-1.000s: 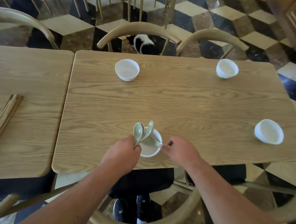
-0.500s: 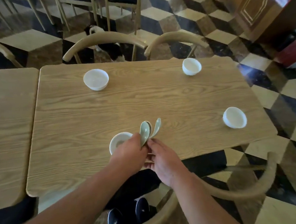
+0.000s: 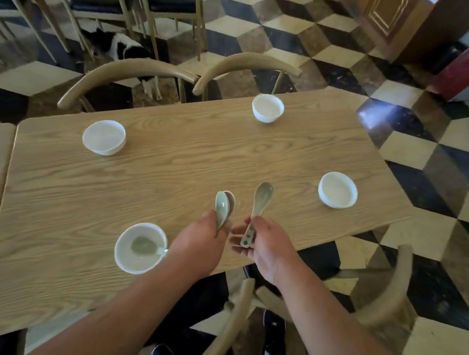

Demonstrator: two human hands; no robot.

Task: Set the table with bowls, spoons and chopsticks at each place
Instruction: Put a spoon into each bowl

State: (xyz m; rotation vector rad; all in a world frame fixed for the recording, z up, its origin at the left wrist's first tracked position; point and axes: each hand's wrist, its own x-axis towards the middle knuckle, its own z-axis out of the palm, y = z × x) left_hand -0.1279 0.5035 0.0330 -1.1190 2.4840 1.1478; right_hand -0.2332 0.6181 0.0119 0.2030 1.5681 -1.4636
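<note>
Over the near edge of the table (image 3: 173, 173), both hands are busy with spoons. The right hand (image 3: 267, 245) pinches a single spoon (image 3: 259, 203) by its handle, bowl end up and tipped away, its long axis running up from the palm and slightly right, toward the empty bowl (image 3: 337, 189) at the right end. That bowl lies ahead and right of this hand, clearly nearer to it than to the left, with bare wood all the way between. Looks like an easy reach; nothing stands in the path.

The left hand (image 3: 202, 241) is clenched round two more spoons (image 3: 223, 207), nested and upright. Just to its left sits the near bowl (image 3: 140, 248), already with a spoon lying in it. Two far bowls, one at left (image 3: 104, 137), one at right (image 3: 267, 108), wait empty near the back edge, well apart. The right-end bowl sits near the table's edge, so the spoon wants a gentle drop. No chopsticks visible on this table.
</note>
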